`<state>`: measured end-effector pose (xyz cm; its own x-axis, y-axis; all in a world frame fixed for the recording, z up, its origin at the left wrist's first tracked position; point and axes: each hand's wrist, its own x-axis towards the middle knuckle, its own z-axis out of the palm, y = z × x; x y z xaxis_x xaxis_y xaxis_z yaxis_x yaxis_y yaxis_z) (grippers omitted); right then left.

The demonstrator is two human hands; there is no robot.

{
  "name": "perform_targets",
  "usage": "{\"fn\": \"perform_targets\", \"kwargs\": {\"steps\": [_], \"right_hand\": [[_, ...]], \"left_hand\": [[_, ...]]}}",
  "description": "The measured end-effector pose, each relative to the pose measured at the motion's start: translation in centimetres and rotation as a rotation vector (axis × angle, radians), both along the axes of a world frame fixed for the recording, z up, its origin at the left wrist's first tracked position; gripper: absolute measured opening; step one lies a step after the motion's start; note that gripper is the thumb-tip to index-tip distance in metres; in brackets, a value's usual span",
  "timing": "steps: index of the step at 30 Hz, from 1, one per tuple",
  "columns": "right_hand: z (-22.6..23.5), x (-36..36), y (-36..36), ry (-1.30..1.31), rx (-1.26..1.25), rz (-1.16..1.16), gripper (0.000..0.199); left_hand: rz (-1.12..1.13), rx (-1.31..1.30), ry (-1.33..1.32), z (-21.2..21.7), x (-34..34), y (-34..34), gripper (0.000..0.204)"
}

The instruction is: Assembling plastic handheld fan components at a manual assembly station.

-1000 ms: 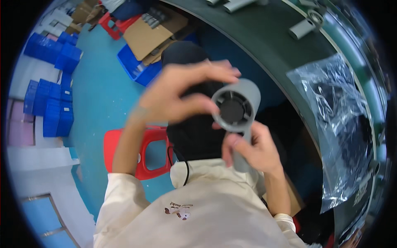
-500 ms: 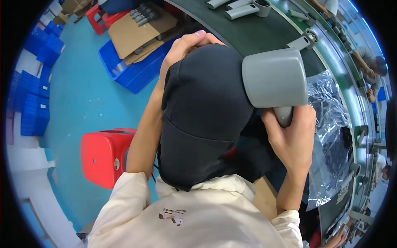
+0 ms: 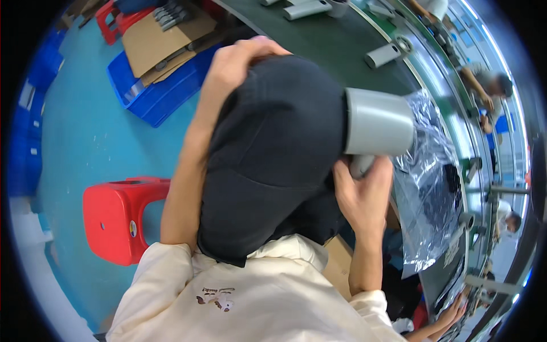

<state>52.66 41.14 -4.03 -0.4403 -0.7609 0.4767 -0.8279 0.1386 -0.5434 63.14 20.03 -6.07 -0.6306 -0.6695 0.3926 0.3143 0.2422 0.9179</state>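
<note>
My right hand (image 3: 364,196) is closed round the handle of a grey hair-dryer housing (image 3: 379,122). Its wide barrel lies crosswise above the hand, against the right side of a black cloth cap (image 3: 273,131). The cap fills the middle of the view between my forearms and covers what lies beneath it. At the cap's far left edge, my left hand (image 3: 236,60) is closed with its fingers curled. Its fingertips are behind the cap, so anything held there is hidden.
Clear plastic wrap (image 3: 427,182) lies on the right, by a green conveyor belt (image 3: 319,45) with other grey housings (image 3: 383,56). On the left are a blue crate (image 3: 151,102) with cardboard and a red stool (image 3: 108,222). Co-workers (image 3: 487,94) sit beyond the line.
The whole view has shifted, moving the surroundings left. The grey housing has turned a little and looks smaller. Both hands keep their places beside the cap.
</note>
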Motion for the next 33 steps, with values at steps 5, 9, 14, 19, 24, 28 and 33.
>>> {"fn": "perform_targets", "kwargs": {"steps": [5,9,14,19,24,28,33], "right_hand": [[3.2,-0.8,1.9,-0.567,-0.562,-0.142,0.021],[1.5,-0.7,1.1,0.094,-0.062,0.034,0.044],[1.6,-0.3,0.1,0.307,-0.244,0.15,0.009],[0.4,0.8,0.0,0.186,-0.236,0.125,0.025],[1.7,-0.7,1.5,-1.007,-0.259,0.349,0.061],[1.7,-1.5,1.7,-1.735,-0.411,1.041,0.094],[0.5,-2.2,0.5,-2.092,-0.391,1.348,0.085]], "left_hand": [[-0.152,0.442,0.096,0.8,1.3,1.7,0.046],[-0.089,0.443,0.114,1.2,1.3,1.1,0.044],[-0.17,0.513,0.139,1.8,1.3,2.6,0.047],[-0.21,0.493,0.169,1.6,1.0,2.8,0.048],[-0.256,0.485,0.15,1.2,1.6,2.5,0.05],[-0.189,0.453,0.063,1.5,1.9,2.1,0.048],[-0.094,0.399,0.05,0.2,1.9,-0.1,0.032]]}}
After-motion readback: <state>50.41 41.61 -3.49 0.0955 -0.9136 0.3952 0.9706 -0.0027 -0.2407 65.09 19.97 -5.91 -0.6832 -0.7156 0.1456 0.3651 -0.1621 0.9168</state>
